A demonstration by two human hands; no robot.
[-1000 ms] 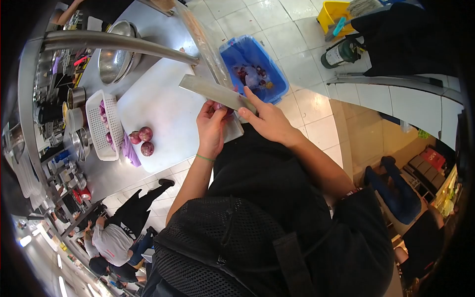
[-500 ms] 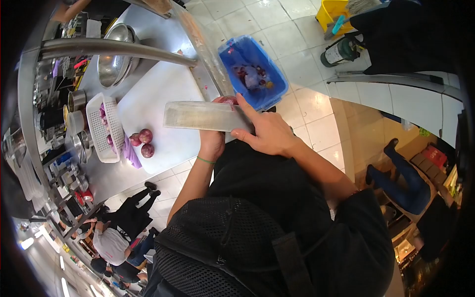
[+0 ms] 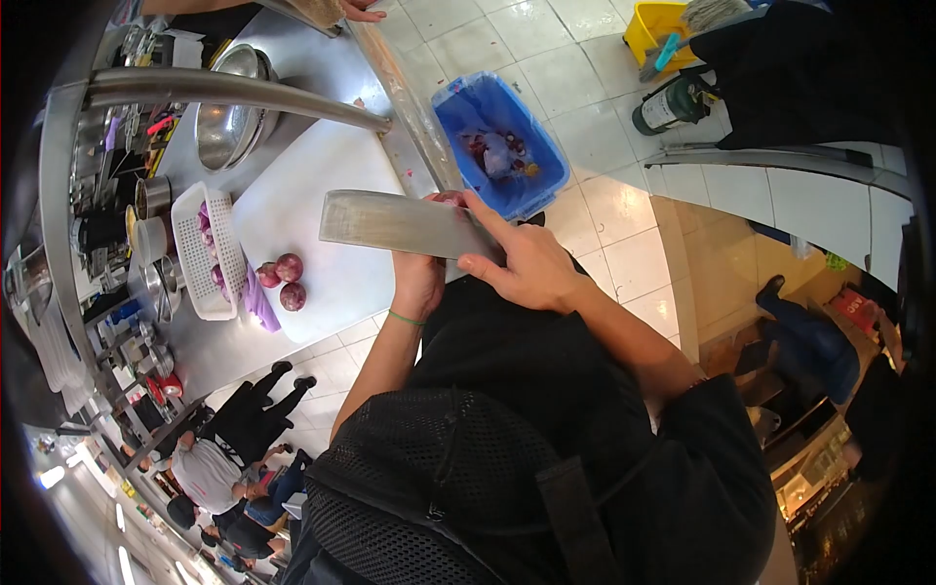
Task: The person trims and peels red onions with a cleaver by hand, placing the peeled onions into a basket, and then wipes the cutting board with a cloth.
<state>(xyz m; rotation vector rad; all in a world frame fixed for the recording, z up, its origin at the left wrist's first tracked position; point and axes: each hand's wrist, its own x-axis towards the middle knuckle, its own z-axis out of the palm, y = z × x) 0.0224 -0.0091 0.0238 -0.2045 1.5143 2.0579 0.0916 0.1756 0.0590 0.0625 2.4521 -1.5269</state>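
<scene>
Blue bin (image 3: 502,100) holds peelings (image 3: 517,146); white basket (image 3: 230,255), onions (image 3: 205,226); hands (image 3: 538,261), 1 knife (image 3: 390,224).

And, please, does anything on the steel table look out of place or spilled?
No spill is evident. One slightly odd item: a crumpled purple cloth or glove lies between the white perforated basket and the loose red onions, an unusual spot beside food.

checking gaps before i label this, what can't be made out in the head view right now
All in the head view:
Fingers of the left hand: mostly hidden behind the knife.
Most of the red onion: also behind the blade.
The knife's handle: largely covered by the right hand.
Another person's hand: cut off by the top edge.
Print on the green cylinder: too small to read.
</scene>
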